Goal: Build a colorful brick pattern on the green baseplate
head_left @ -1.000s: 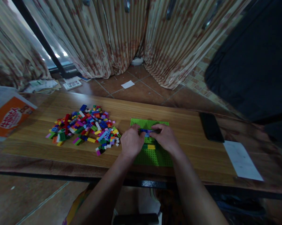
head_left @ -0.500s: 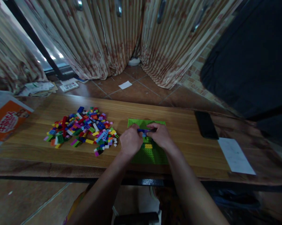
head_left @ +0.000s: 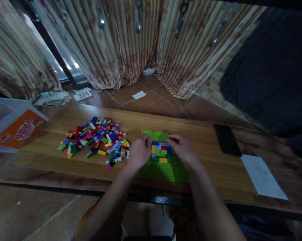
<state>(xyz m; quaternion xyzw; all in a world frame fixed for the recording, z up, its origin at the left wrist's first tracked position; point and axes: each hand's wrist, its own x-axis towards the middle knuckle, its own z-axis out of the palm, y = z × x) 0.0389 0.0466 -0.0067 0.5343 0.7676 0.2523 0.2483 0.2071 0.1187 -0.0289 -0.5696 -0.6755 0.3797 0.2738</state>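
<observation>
A green baseplate (head_left: 166, 170) lies on the wooden table (head_left: 53, 160) in front of me. A small block of bricks (head_left: 161, 151) in blue, purple, red, green and yellow is stuck on it. My left hand (head_left: 138, 153) rests on the plate's left edge, fingers curled beside the block. My right hand (head_left: 183, 149) lies on the plate to the right of the block, fingers bent toward its top corner. I see nothing held in either hand. A heap of loose coloured bricks (head_left: 95, 139) is spread to the left of my left hand.
An orange box in a clear plastic bin (head_left: 17, 129) sits at the far left. A black phone (head_left: 226, 140) and a white paper sheet (head_left: 262, 176) lie at the right. Striped curtains (head_left: 130, 40) hang behind, over a tiled floor.
Both hands have parted from the middle of the plate, uncovering the brick block between them. The camera has tilted slightly.
</observation>
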